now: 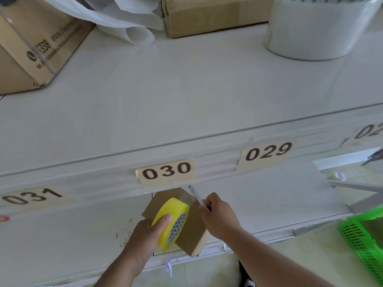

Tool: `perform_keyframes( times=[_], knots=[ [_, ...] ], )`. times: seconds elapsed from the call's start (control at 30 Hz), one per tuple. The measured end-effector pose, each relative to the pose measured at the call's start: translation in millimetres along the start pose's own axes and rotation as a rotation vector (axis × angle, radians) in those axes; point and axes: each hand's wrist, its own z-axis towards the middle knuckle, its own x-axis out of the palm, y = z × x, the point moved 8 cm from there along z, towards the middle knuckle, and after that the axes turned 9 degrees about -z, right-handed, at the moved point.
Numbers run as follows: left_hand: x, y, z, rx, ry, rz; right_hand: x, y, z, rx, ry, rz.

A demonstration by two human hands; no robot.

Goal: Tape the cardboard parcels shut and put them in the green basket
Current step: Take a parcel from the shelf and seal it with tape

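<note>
- The left hand (150, 230) was wrapped around a yellow roll of tape (173, 222), thumb on the outer face, holding it right on top of the small cardboard parcel (192, 228).
- The right hand (217, 214) had its fingers curled, pinching something thin and pale that ran up and away from the parcel's far corner. Looked like a blade or a pulled strip of tape (195, 193), honestly couldn't tell which.
- The parcel sat on the white table (259, 195) near the front edge, just below the tan label reading 030 (166, 170). A clear shiny strip seemed to run across its far end.
- The green basket (364, 239) was off to the right at the frame edge, well apart from the parcel, only partly in view.
- More number labels on the raised ledge: 029 (268, 153) to the right, 031 (33, 196) to the left.
- Further back there was a big cardboard box (31, 48) at the left, another box (207, 15) in the middle, some rolled white plastic sheet (132, 32) between them, and a white bag-like thing (315, 32) on the right.
</note>
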Motion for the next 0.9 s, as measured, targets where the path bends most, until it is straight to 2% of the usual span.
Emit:
perform_keyframes(
  times=[0.2, 0.33, 0.43, 0.6, 0.77, 0.9],
  knots=[
    [17, -26, 9, -0.01, 0.284, 0.214, 15, -28, -30, 0.135, 0.001, -0.055],
    [33, -48, 15, -0.046, 0.371, 0.306, 18, -29, -33, 0.171, 0.007, -0.012],
    [51, -65, 21, -0.053, 0.438, 0.522, 18, -29, -33, 0.18, 0.029, -0.016],
    [64, -69, 41, -0.004, 0.347, 0.775, 15, -23, -34, 0.19, 0.057, -0.047],
    [79, -62, 40, -0.229, 0.46, 0.648, 14, -20, -35, 0.199, 0.089, -0.055],
    [81, -58, 43, -0.3, 0.49, 0.528, 7, -21, -35, 0.188, 0.053, -0.017]
  ],
)
